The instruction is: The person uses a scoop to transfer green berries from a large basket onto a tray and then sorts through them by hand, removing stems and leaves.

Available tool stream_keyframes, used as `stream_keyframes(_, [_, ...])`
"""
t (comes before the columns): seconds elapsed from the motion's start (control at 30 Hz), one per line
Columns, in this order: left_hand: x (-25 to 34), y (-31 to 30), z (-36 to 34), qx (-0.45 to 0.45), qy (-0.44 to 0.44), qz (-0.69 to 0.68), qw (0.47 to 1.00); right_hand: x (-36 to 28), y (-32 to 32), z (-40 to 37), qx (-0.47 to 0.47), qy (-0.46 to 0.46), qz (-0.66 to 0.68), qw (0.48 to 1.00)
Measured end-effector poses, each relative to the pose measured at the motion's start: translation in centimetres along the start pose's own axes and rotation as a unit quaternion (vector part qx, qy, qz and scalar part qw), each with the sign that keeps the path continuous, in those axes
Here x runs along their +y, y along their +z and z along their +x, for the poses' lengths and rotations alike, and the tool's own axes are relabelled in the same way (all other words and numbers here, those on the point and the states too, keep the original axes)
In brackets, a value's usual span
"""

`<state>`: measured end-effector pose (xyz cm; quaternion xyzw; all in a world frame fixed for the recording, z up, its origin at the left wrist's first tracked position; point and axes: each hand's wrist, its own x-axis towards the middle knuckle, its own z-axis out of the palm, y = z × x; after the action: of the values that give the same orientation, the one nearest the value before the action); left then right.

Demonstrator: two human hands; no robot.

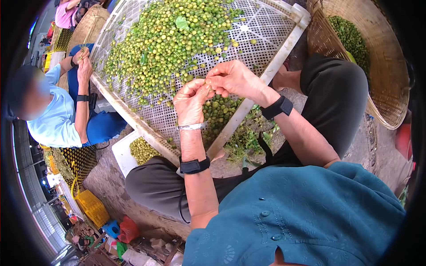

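- At the far left, a co-worker (57, 111) in a light blue shirt sat beside the tray, both hands raised close together near its edge.
- Below the co-worker, a yellow crate (93, 208) lay on the ground, with a red bag (128, 229) near it.
- A white container (124, 155) of small yellow-green fruits (144, 150) sat just beside the tray's lower left side.
- The white perforated tray (148, 135) held a wide heap of round green and yellowish fruits (177, 48), with a pale green leaf (182, 23) on top.
- The left hand (190, 102), with a bracelet (191, 127) at the wrist, was above the tray's near corner, its fingers pinched closed.
- Darker green fruits (218, 113) were gathered in that corner, below the hands.
- The right hand (237, 80) met the left at the fingertips, also pinched; whatever was between them was too small to tell.
- Loose green stems (246, 144) lay on the ground just beside the tray.
- At the far right, a woven basket (384, 71) contained more green fruits (350, 40).
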<state>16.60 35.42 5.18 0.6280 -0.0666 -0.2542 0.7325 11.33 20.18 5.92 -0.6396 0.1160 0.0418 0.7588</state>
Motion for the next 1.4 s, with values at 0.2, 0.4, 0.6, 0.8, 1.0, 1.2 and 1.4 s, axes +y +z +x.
stream_keyframes(0.2, [-0.3,-0.8,0.2,-0.061,-0.070,-0.317,0.944,-1.9,0.0,-0.6,-0.047,0.024,0.166,0.985])
stream_keyframes(0.4, [0.0,-0.2,-0.2,0.035,-0.065,-0.287,0.955,-1.0,0.2,-0.2,-0.041,0.014,0.060,0.997])
stream_keyframes(0.6, [0.0,-0.6,-0.4,0.063,-0.083,-0.177,0.979,-0.3,0.3,0.0,-0.060,-0.020,-0.057,0.996])
stream_keyframes(0.8, [0.1,-0.6,0.0,0.068,-0.051,-0.283,0.955,-0.4,-0.5,-0.1,-0.079,0.032,0.085,0.993])
stream_keyframes(1.0, [0.5,0.0,-0.2,0.143,0.018,-0.300,0.943,-0.9,1.1,-0.4,-0.069,0.081,0.032,0.994])
stream_keyframes(1.2, [-0.5,1.8,-0.1,0.150,0.075,-0.294,0.941,-0.2,2.2,-0.3,-0.105,0.112,0.150,0.977])
stream_keyframes(1.4, [-0.1,3.0,-1.0,0.162,-0.003,-0.307,0.938,-1.3,3.0,-1.7,-0.028,0.165,0.365,0.916])
